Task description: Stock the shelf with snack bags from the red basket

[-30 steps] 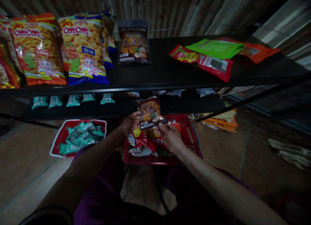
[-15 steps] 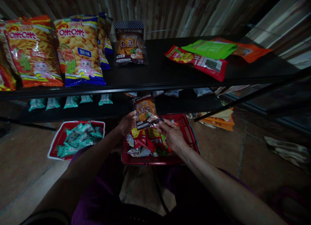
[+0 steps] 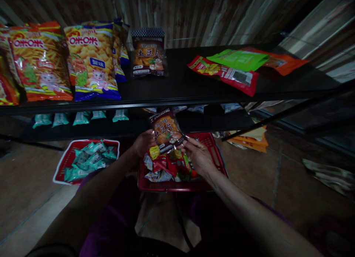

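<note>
Both my hands hold a small brown potato-chip packet (image 3: 165, 130) upright above a red basket (image 3: 215, 153) on the floor. My left hand (image 3: 142, 143) grips the packet's lower left edge. My right hand (image 3: 197, 155) pinches its lower right corner. Red, yellow and white snack packets (image 3: 165, 165) fill the basket beneath. A matching brown packet (image 3: 149, 54) stands on the black upper shelf (image 3: 183, 88), leaning against the wall.
Large orange and blue snack bags (image 3: 91, 61) stand on the shelf's left. Red, green and orange flat pouches (image 3: 235, 66) lie at its right. Small teal packets (image 3: 80, 117) line the lower shelf, and a second red basket (image 3: 85, 160) of teal packets sits on the floor at left.
The brown packet has tilted slightly to the left and shifted a little leftward between my hands; both hands keep their grip above the basket.
</note>
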